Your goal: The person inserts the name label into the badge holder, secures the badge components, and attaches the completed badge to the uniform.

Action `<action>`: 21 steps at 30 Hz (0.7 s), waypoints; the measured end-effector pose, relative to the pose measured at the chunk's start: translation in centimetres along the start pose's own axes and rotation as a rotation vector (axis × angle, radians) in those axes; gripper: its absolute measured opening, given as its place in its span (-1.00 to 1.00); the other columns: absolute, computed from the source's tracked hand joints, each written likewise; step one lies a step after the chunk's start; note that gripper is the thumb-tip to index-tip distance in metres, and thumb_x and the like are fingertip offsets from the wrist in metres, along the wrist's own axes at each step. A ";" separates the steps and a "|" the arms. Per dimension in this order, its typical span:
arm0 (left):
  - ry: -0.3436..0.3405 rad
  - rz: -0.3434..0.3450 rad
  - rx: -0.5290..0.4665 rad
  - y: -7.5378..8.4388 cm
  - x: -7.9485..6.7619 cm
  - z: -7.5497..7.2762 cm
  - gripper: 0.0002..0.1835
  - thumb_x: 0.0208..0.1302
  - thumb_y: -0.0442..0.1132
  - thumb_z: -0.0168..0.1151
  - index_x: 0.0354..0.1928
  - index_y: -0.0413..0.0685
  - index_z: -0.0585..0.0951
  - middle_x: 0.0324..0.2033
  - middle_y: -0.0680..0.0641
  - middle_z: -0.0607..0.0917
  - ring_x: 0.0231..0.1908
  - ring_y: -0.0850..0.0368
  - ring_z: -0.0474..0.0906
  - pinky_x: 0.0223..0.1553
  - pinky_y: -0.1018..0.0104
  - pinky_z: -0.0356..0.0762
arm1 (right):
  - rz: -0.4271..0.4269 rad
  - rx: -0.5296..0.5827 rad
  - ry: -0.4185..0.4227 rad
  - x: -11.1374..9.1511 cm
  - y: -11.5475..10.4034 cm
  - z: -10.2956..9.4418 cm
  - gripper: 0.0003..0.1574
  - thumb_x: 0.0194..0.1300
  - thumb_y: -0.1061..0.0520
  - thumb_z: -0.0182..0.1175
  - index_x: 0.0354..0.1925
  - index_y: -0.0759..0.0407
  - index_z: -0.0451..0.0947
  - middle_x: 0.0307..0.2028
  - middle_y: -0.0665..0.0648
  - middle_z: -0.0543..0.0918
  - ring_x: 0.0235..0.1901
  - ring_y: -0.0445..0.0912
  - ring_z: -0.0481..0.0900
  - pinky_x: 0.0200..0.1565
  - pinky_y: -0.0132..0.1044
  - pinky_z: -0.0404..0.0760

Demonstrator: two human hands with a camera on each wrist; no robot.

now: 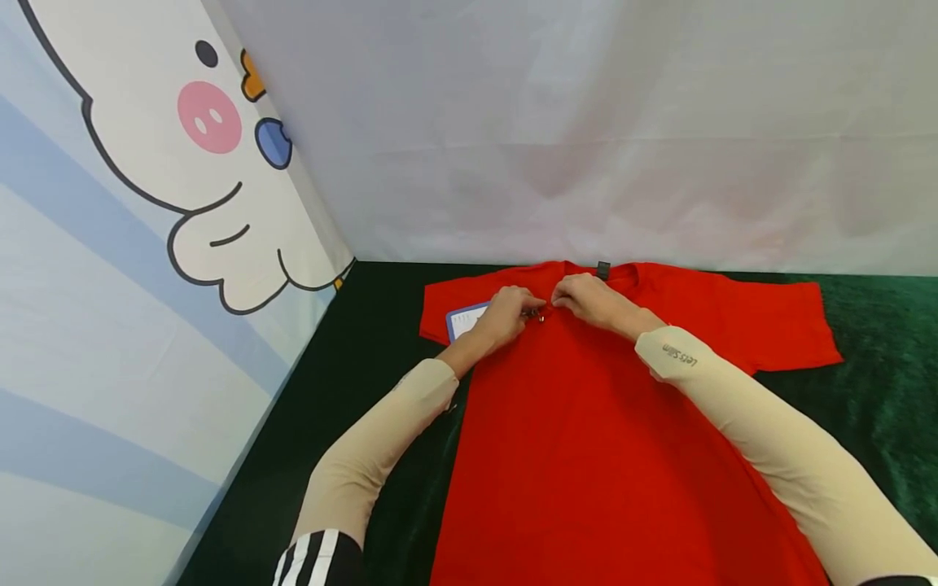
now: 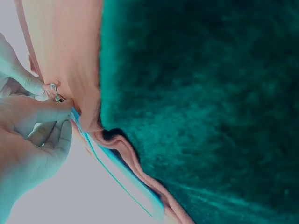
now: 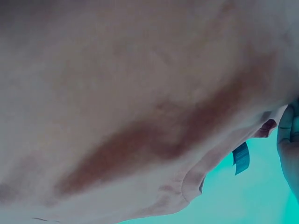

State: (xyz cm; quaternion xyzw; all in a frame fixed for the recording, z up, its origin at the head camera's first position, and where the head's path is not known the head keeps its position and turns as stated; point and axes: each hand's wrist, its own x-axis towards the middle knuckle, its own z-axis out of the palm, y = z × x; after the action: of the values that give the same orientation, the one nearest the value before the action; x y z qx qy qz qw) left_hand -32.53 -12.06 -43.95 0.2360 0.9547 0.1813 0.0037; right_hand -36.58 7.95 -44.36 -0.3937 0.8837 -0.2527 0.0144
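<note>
A red T-shirt (image 1: 586, 456) lies spread out, collar at the far end. My left hand (image 1: 506, 316) pinches the metal clip (image 2: 57, 97) of a badge against the shirt's chest, left of the collar. The badge (image 1: 460, 322) is a white card in a blue-edged holder, partly hidden under that hand. Just below the collar, my right hand (image 1: 592, 301) pinches a bit of the shirt's cloth, its fingertips close to the clip. In the left wrist view, both hands' fingertips meet around the clip, and the badge (image 2: 119, 172) hangs from it along the shirt.
Beneath the shirt is a dark green velvety cloth (image 1: 887, 391). A dark neck label (image 1: 603, 270) stands up at the collar. A pale curtain (image 1: 586, 146) rises behind the far edge, and a cartoon-printed panel (image 1: 132, 268) stands on the left.
</note>
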 end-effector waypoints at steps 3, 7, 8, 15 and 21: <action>-0.023 -0.025 0.026 0.1 0.1 0.0 -0.53 0.38 -0.56 0.07 0.24 -0.10 0.65 0.05 -0.12 0.76 0.08 -0.01 0.63 0.26 0.20 0.59 | -0.006 0.010 0.004 -0.1 0.0 -0.2 -0.85 0.41 0.32 0.23 -0.13 0.38 0.69 -0.17 0.31 0.74 -0.15 0.14 0.67 0.01 0.01 0.70; -0.041 -0.047 0.051 0.1 0.2 0.0 -0.53 0.41 -0.54 0.10 0.27 -0.06 0.62 0.07 -0.11 0.75 0.11 0.00 0.61 0.28 0.23 0.57 | -0.014 0.016 0.002 -0.1 0.1 -0.3 -0.86 0.41 0.30 0.24 -0.14 0.37 0.69 -0.19 0.30 0.74 -0.19 0.11 0.67 -0.05 -0.01 0.70; -0.042 -0.047 0.047 0.1 0.2 0.0 -0.53 0.41 -0.54 0.11 0.28 -0.06 0.62 0.08 -0.11 0.74 0.11 0.00 0.61 0.28 0.24 0.57 | -0.015 0.017 -0.001 0.0 0.1 -0.3 -0.86 0.41 0.30 0.24 -0.14 0.36 0.69 -0.19 0.29 0.74 -0.20 0.10 0.67 -0.07 -0.02 0.70; -0.040 -0.036 -0.012 0.4 0.1 0.0 -0.53 0.37 -0.57 0.12 0.25 -0.10 0.64 0.09 -0.10 0.75 0.13 0.01 0.61 0.28 0.24 0.58 | -0.003 0.014 -0.004 0.0 -0.1 -0.3 -0.86 0.41 0.31 0.24 -0.14 0.37 0.69 -0.20 0.29 0.74 -0.24 0.08 0.65 -0.14 -0.07 0.68; -0.041 -0.022 -0.015 1.1 0.0 -0.3 -0.57 0.40 -0.54 0.10 0.20 -0.09 0.68 0.06 -0.11 0.77 0.09 0.01 0.66 0.23 0.22 0.62 | 0.011 0.021 0.002 0.0 -0.2 -0.2 -0.85 0.43 0.30 0.22 -0.13 0.36 0.69 -0.18 0.29 0.74 -0.21 0.09 0.65 -0.10 -0.04 0.69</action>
State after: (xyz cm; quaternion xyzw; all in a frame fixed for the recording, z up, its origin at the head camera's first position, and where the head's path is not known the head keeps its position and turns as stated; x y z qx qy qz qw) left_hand -32.05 -11.32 -43.26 0.2291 0.9556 0.1834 0.0270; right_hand -36.53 7.95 -44.11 -0.3883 0.8832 -0.2624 0.0188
